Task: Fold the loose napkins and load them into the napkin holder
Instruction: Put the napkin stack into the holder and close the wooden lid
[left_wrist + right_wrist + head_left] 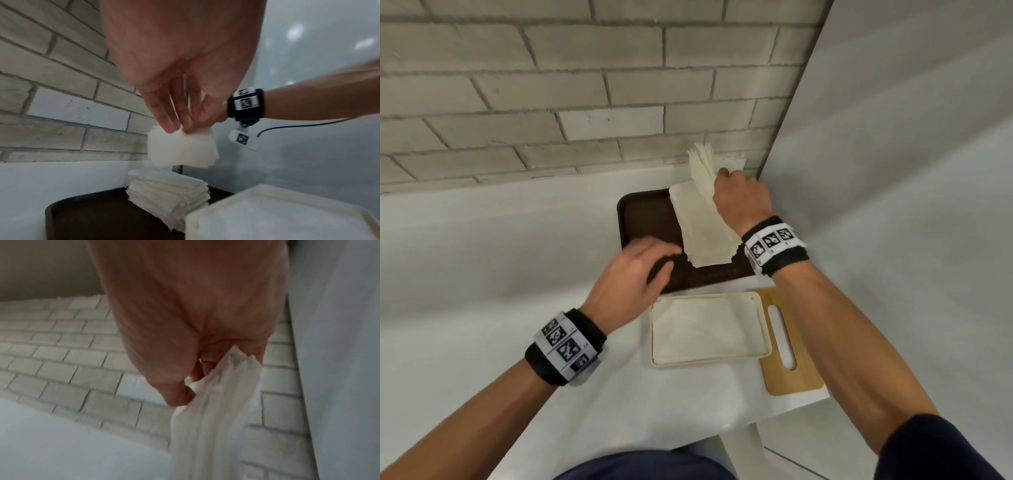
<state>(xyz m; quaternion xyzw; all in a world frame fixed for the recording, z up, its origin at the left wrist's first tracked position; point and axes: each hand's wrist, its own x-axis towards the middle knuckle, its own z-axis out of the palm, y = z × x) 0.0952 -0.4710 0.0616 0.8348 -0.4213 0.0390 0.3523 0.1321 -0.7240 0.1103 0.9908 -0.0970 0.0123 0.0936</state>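
Note:
A stack of white napkins (705, 236) lies on a brown tray (643, 216). My right hand (732, 188) grips a bundle of napkins (702, 161) and holds its far end lifted above the stack, close to the wall corner. In the right wrist view the right hand (193, 382) has thumb and fingers curled round the bundle (216, 418). My left hand (647, 263) hovers over the tray's near left part with relaxed fingers, holding nothing. The cream napkin holder (652, 329) lies flat in front of the tray with a napkin inside.
A wooden board (791, 359) sticks out from under the holder on the right. A brick wall runs behind the white table and a grey panel closes the right side. The table's edge is near the board.

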